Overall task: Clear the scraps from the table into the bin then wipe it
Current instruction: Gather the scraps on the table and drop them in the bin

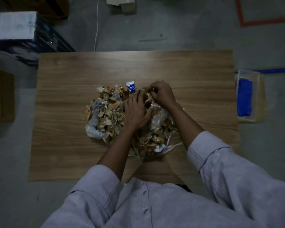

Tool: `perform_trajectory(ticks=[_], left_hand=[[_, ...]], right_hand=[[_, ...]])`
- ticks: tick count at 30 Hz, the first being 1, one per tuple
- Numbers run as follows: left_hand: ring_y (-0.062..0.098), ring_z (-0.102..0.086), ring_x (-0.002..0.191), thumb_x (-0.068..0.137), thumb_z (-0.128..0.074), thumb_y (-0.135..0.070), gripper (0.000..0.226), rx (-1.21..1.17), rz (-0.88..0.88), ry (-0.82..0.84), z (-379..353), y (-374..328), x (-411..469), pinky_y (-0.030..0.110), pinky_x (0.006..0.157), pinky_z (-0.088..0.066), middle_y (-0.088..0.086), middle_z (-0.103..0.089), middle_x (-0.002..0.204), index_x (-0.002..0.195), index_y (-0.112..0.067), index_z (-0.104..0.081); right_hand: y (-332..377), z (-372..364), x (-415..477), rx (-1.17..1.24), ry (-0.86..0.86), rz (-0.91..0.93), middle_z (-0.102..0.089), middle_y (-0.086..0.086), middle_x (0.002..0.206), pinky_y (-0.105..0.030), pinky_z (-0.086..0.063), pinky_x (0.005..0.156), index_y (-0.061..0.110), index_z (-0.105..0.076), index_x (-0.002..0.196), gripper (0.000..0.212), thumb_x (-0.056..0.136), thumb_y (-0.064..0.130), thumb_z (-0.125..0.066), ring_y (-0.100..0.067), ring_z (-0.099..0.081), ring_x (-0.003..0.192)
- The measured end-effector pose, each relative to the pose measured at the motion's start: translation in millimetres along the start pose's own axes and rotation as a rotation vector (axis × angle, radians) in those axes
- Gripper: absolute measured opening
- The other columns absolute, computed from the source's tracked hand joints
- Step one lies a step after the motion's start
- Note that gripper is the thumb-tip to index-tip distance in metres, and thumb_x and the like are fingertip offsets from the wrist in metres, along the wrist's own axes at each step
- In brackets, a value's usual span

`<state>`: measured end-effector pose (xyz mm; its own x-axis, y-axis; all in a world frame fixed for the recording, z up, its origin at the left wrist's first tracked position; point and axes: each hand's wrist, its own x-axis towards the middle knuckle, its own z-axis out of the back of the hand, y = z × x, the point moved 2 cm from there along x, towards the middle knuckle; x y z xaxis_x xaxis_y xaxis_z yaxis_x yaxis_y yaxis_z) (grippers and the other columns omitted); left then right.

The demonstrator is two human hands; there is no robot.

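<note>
Grey concrete floor (171, 30) is surrounding a wood-grain worktop (64, 96) in dim light, seen from the head camera looking straight down.

A loose pile of scraps (109, 112) is lying at the middle of the worktop: tan, dried, leaf-like pieces mixed with crumpled clear plastic. A small blue and white wrapper (132, 88) is sitting at the far edge of the pile.

Both arms, in pale rolled-back sleeves (220, 162), are reaching in from the near side of the pile. The left hand (135, 112) is lying palm down on the centre of the pile, its fingers (135, 97) nearly straight and spread, pressing on the scraps and not closing round them. The right hand (163, 94) is working at the far right corner of the pile, its fingers (152, 91) curling in tightly and pinching a few tan pieces.

Well to the right of the pile, just off the worktop's edge, a clear tub (260, 96) is holding a blue cloth (244, 97). Beyond the pile, a white cable (97, 22) is trailing across the floor.
</note>
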<state>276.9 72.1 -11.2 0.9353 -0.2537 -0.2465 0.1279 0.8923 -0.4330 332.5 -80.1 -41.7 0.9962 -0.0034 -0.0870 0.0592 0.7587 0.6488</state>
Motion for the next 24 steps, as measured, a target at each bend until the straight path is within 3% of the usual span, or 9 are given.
perform_trajectory(ticks=[3, 5, 6, 9, 11, 14, 17, 22, 24], left_hand=[[0.033, -0.034, 0.144, 0.100, -0.055, -0.037, 0.064, -0.094, -0.024, -0.107, 16.2, -2.4, -1.7, 0.051, 0.118, -0.029, 0.015, -0.038, 0.157, 0.154, -0.010, -0.035], [0.032, -0.045, 0.134, 0.099, -0.054, -0.030, 0.051, -0.117, -0.098, -0.232, 28.9, -0.7, -9.2, 0.049, 0.111, -0.038, 0.015, -0.051, 0.145, 0.144, -0.007, -0.050], [0.031, -0.048, 0.130, 0.099, -0.053, -0.027, 0.045, -0.126, -0.136, -0.278, 32.4, 1.4, -15.4, 0.047, 0.108, -0.041, 0.014, -0.055, 0.140, 0.139, -0.006, -0.055], [0.031, -0.050, 0.129, 0.101, -0.050, -0.024, 0.037, -0.122, -0.183, -0.292, 34.3, 14.6, -33.4, 0.048, 0.110, -0.040, 0.012, -0.061, 0.135, 0.131, -0.007, -0.063], [0.031, -0.048, 0.133, 0.102, -0.049, -0.027, 0.037, -0.120, -0.182, -0.276, 36.1, 22.6, -44.2, 0.049, 0.113, -0.037, 0.011, -0.062, 0.136, 0.131, -0.008, -0.063], [0.028, -0.047, 0.134, 0.102, -0.046, -0.031, 0.041, -0.137, -0.213, -0.285, 44.3, 25.4, -57.1, 0.042, 0.115, -0.033, 0.008, -0.062, 0.136, 0.133, -0.010, -0.062], [0.027, -0.050, 0.132, 0.104, -0.038, -0.037, 0.044, -0.110, -0.262, -0.195, 38.8, 30.4, -67.4, 0.046, 0.116, -0.029, 0.006, -0.065, 0.134, 0.128, -0.013, -0.065], [0.023, -0.048, 0.133, 0.106, -0.035, -0.036, 0.044, -0.112, -0.386, -0.152, 41.1, 38.7, -83.5, 0.040, 0.118, -0.020, 0.004, -0.062, 0.136, 0.132, -0.016, -0.062], [0.022, -0.047, 0.136, 0.106, -0.033, -0.039, 0.046, -0.115, -0.424, -0.120, 43.5, 42.7, -94.0, 0.041, 0.118, -0.020, 0.004, -0.061, 0.138, 0.135, -0.016, -0.060]], right_hand=[[22.8, 14.1, -15.6, 0.174, -0.069, -0.035, -0.071, 0.007, 0.086, -0.029, -0.052, 0.074, 0.016, -0.073, 0.093, 0.017, 0.079, 0.006, -0.072, -0.005, -0.060, 0.074], [40.4, 22.3, -34.2, 0.238, -0.111, -0.014, -0.069, 0.011, 0.088, -0.015, -0.047, 0.070, 0.014, -0.068, 0.105, 0.021, 0.085, 0.010, -0.074, 0.001, -0.059, 0.074], [47.7, 22.7, -45.2, 0.247, -0.126, 0.008, -0.070, 0.009, 0.091, -0.014, -0.047, 0.072, 0.013, -0.068, 0.111, 0.024, 0.087, 0.010, -0.073, 0.000, -0.061, 0.077], [64.7, 10.2, -71.0, 0.186, -0.059, 0.076, -0.073, -0.009, 0.105, -0.033, -0.054, 0.083, 0.010, -0.071, 0.118, 0.032, 0.087, 0.005, -0.067, -0.023, -0.067, 0.092], [71.8, 5.6, -80.6, 0.118, 0.005, 0.077, -0.073, -0.013, 0.113, -0.038, -0.051, 0.088, 0.009, -0.071, 0.123, 0.035, 0.088, 0.008, -0.068, -0.032, -0.066, 0.102], [79.7, 16.3, -95.8, 0.095, -0.126, 0.087, -0.075, -0.008, 0.111, -0.036, -0.050, 0.087, 0.014, -0.075, 0.118, 0.027, 0.097, 0.023, -0.062, -0.028, -0.066, 0.103], [87.1, 16.5, -115.6, 0.038, -0.043, 0.052, -0.076, -0.010, 0.112, -0.044, -0.054, 0.089, 0.015, -0.075, 0.122, 0.039, 0.099, 0.036, -0.050, -0.031, -0.068, 0.104], [97.5, 25.7, -153.1, 0.047, -0.258, -0.017, -0.077, -0.007, 0.111, -0.036, -0.053, 0.084, 0.015, -0.076, 0.117, 0.023, 0.101, 0.021, -0.062, -0.026, -0.068, 0.103], [104.5, 27.1, -165.9, 0.046, -0.222, -0.054, -0.076, -0.008, 0.112, -0.037, -0.053, 0.086, 0.016, -0.076, 0.117, 0.021, 0.099, 0.020, -0.064, -0.028, -0.069, 0.104]])
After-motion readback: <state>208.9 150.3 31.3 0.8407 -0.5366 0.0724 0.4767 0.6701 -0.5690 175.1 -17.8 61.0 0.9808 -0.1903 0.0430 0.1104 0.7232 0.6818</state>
